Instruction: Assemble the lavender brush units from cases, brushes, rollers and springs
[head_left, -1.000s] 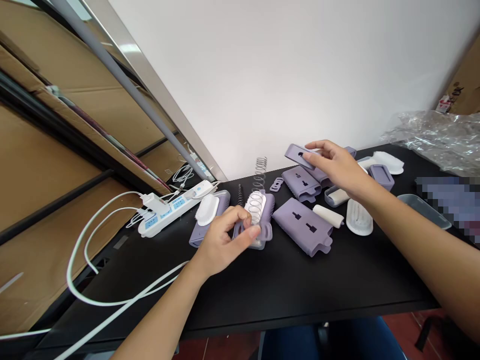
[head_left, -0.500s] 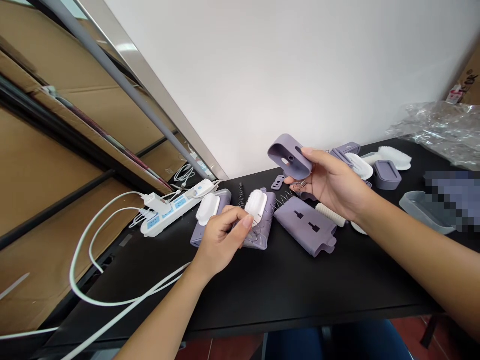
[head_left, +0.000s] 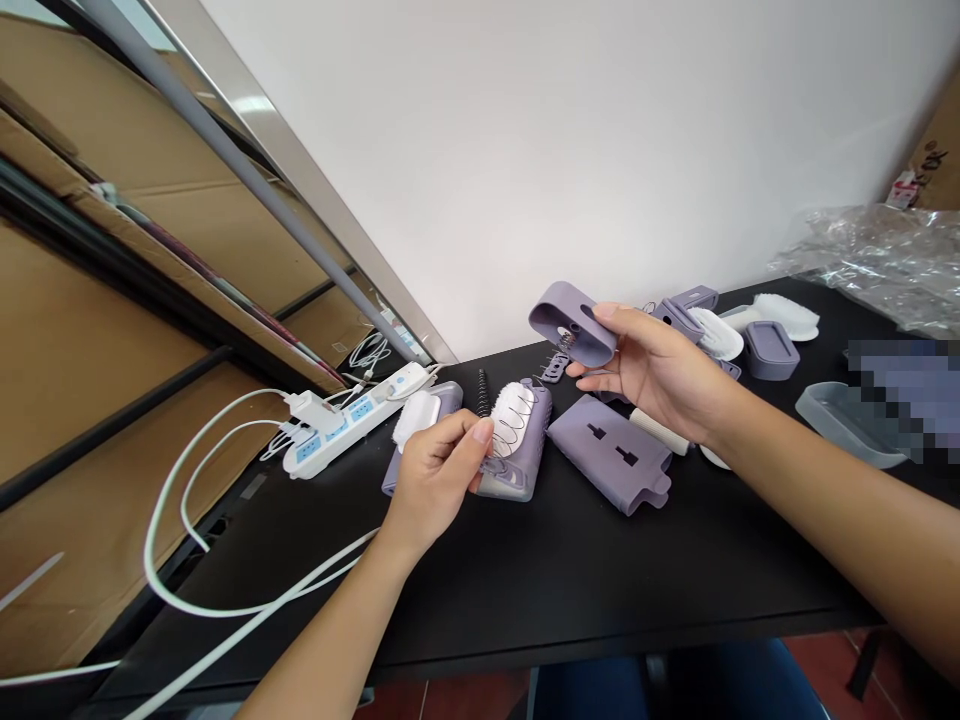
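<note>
L hand (head_left: 439, 480) is closed in a pinch, thumb vs. fingers, gripping the near end of 1 long thin silver wire coil spring (head_left: 514, 405). Spring's stretched out, running from the L fingertips across in front of a brush & up twd the R hand; coils also show in the mouth of the piece held there.

R hand (head_left: 664, 365) is curled round 1 hollow rounded purple plastic shell (head_left: 570, 310), thumb on top, other fingers underneath. Shell's held up above the table's back edge, tilted, mouth twd L; 2+ holes visible in it.

On the black flat-topped table (head_left: 465, 580): 2 purple plastic boxes (head_left: 538, 430) side by side near L hand, each w/ 1 brush lying on it. White bristle brushes (head_left: 415, 415): 4 seen in all, other 2 at far R. Btwn the boxes, slightly behind, 1 small dark tight coil spring (head_left: 482, 390).

Below R hand: 1 flat purple plastic sleeve (head_left: 611, 450) w/ 2 black slots, just beside 1 cream ribbed cylinder (head_left: 660, 430), partly hidden. 1 small purple plastic plate w/ cutouts (head_left: 553, 369) sits behind, partly hidden by spring coils. Farther R: 1 chunky purple plastic block (head_left: 772, 350), 1 clear plastic tray (head_left: 847, 425), 1 crinkled clear plastic bag (head_left: 862, 265).

Far L: 1 long white power strip w/ blue socket panels (head_left: 356, 415).
</note>
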